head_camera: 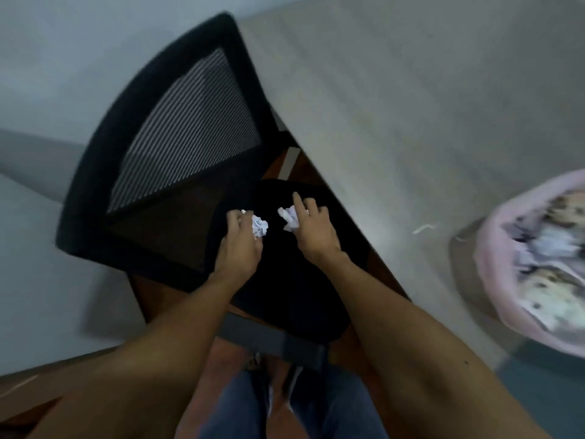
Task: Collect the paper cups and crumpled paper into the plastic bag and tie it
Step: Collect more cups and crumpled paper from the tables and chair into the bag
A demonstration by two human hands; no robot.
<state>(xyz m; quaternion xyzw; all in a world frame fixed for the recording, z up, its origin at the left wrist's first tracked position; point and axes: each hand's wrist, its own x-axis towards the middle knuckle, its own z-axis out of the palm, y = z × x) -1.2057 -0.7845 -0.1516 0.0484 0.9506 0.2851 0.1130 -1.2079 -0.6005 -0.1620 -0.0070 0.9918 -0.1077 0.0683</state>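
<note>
Crumpled paper is what both hands are after, but the biggest things in view come first: a grey table (411, 106) fills the upper right, and a black office chair (164, 147) with a mesh back stands against its edge, over reddish-brown floor. On the table at the far right lies the pink plastic bag (535, 267), already bulging with cups and paper, well apart from the hands. A small white scrap (424, 229) lies on the table between the chair and the bag.

Both arms reach down to the dark chair seat (285, 280). The left hand (240, 239) has its fingers curled round 1 paper ball (260, 228). The right hand (311, 226) is over a 2nd paper ball (289, 218), forefinger stretched out; the picture is blurred, so I cannot tell whether it already pinches the ball or only touches it.

Risks, as I judge them: a loose hold on either ball could let it roll off the seat to the floor under the table, and the bag's mouth may have sagged shut, so a throw from here could miss. That white scrap could also be overlooked before tying.
</note>
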